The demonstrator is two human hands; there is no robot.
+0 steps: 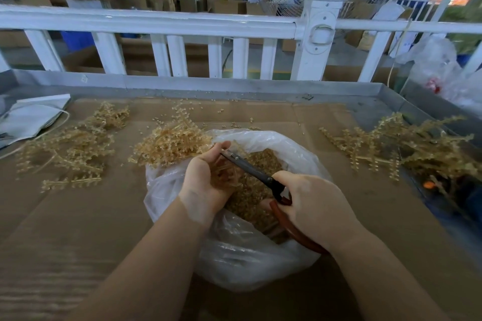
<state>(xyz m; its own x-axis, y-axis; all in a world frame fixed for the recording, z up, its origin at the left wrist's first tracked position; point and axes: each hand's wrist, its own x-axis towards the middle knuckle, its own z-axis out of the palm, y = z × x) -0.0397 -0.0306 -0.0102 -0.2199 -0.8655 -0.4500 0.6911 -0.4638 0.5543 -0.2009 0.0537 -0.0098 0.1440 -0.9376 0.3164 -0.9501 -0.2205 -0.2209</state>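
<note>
Amber plastic sprig (224, 172), gripped in the curled fingers of the left hand (206, 181) over the clear bag (260, 263) on the counter (78, 216), meets scissors (250, 168) clasped in the right hand (313, 206): trimming seems underway, and the next snip calls for blades closing squarely on the stem.

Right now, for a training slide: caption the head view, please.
Left hand holds plastic sprigs over the bag; right hand grips scissors.

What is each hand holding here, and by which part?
The right hand grips the scissors by their red handles; the left hand holds a tan plastic sprig in its palm; which part is hidden.
</note>
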